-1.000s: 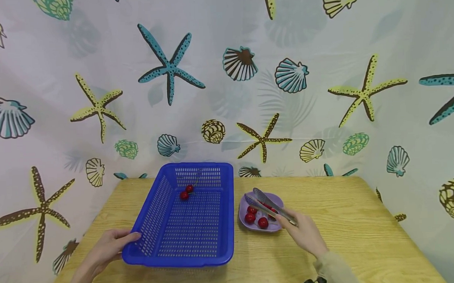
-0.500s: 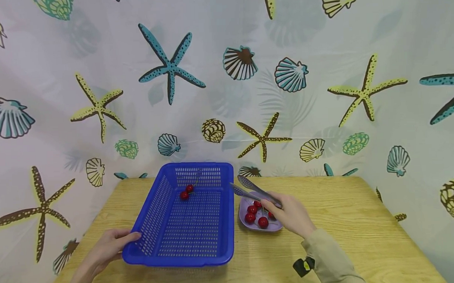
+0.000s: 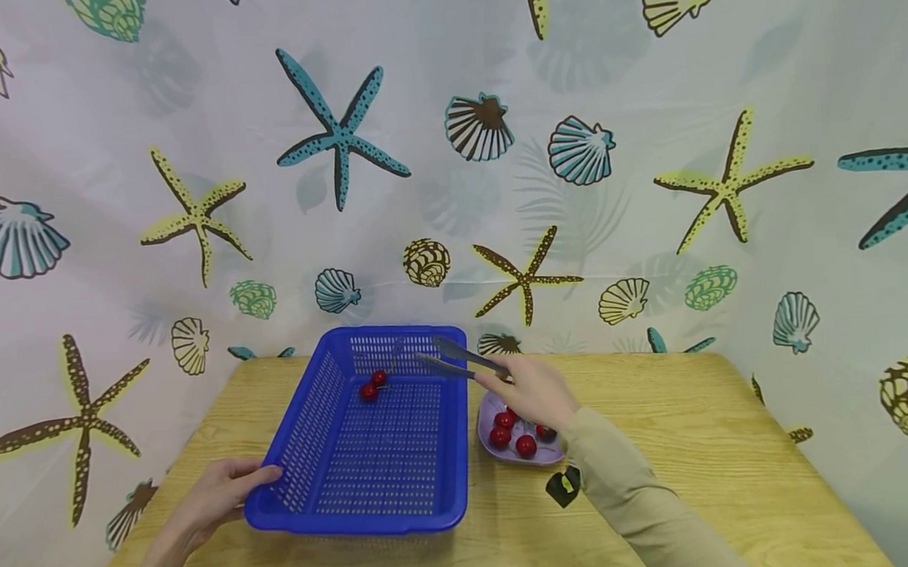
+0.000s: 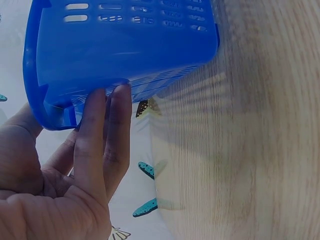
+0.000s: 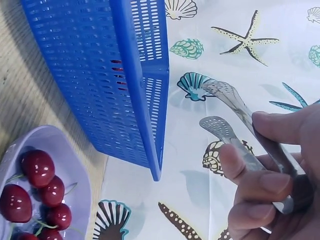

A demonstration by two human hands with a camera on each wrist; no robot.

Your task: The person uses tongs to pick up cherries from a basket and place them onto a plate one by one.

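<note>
My left hand [image 3: 219,497] grips the near left corner of a blue plastic basket [image 3: 453,484], thumb over the rim and fingers against the outer wall [image 4: 115,55]. Two red cherries [image 3: 369,391] lie at the basket's far end. In my right hand [image 3: 529,389] is a pair of metal tongs [image 3: 457,360] with perforated tips, reaching over the basket's right rim. The tips stand apart with nothing between them in the right wrist view. Beneath the right hand, a lilac bowl [image 5: 75,185] holds several cherries [image 5: 37,168] with green stems; hand and sleeve partly hide it in the head view.
The wooden table [image 3: 692,442] carries the basket, with the bowl close to its right side. A white curtain [image 3: 451,200] printed with starfish and shells hangs behind and along both sides. A black strap piece [image 3: 563,485] sits by the right sleeve.
My right hand has lifted the tongs off the bowl and carried them left and away from me to the basket's right rim. The left hand and the basket have stayed in place.
</note>
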